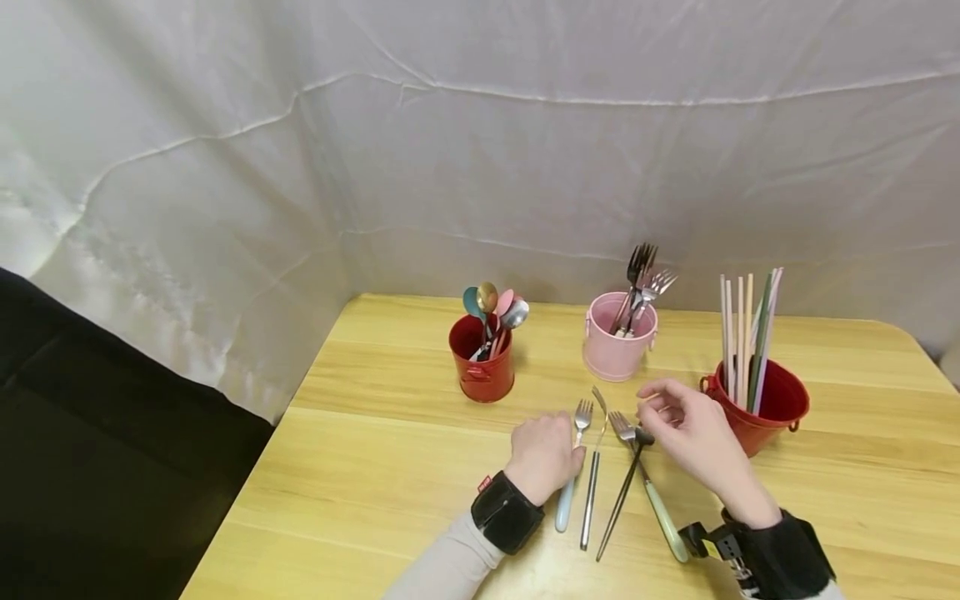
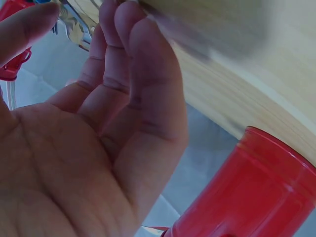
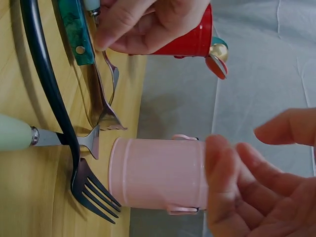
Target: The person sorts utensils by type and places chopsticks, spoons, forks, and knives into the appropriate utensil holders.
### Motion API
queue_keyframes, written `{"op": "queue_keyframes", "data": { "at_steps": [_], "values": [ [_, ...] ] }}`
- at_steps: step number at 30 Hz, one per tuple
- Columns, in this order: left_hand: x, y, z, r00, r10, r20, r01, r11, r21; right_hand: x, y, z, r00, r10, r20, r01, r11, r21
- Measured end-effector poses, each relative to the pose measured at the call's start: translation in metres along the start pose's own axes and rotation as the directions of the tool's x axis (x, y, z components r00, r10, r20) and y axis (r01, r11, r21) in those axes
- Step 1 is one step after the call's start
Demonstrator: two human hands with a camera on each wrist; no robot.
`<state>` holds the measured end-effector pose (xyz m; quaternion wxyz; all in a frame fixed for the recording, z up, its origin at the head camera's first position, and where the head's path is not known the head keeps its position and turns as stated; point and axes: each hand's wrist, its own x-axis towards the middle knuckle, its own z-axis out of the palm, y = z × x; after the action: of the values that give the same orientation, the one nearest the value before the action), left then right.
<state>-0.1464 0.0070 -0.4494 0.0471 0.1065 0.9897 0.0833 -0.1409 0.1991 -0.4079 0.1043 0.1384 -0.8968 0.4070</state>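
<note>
Several forks lie in a loose row on the table. My left hand is over the fork with the light blue handle, its fingers bent and the thumb apart from them in the left wrist view. To its right are a fork with a teal handle, a black fork and a fork with a pale green handle. The black fork crosses the green-handled one. Loosely bent, with nothing between thumb and fingers, my right hand hovers above the heads of those two.
Behind the forks stand a red bucket of spoons and a pink bucket of forks. A larger red bucket holding several long thin sticks is beside my right hand. A pale cloth hangs along the table's back edge.
</note>
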Motion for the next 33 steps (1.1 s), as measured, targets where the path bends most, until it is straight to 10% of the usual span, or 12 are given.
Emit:
{"op": "queue_keyframes", "data": {
  "at_steps": [33],
  "values": [
    [0.0017,-0.0062,-0.0045,0.999,0.043,0.028,-0.042,0.999,-0.032,0.0006,0.0034,0.0009,0.991,0.023,0.130,-0.025,1.000,0.011]
  ]
}}
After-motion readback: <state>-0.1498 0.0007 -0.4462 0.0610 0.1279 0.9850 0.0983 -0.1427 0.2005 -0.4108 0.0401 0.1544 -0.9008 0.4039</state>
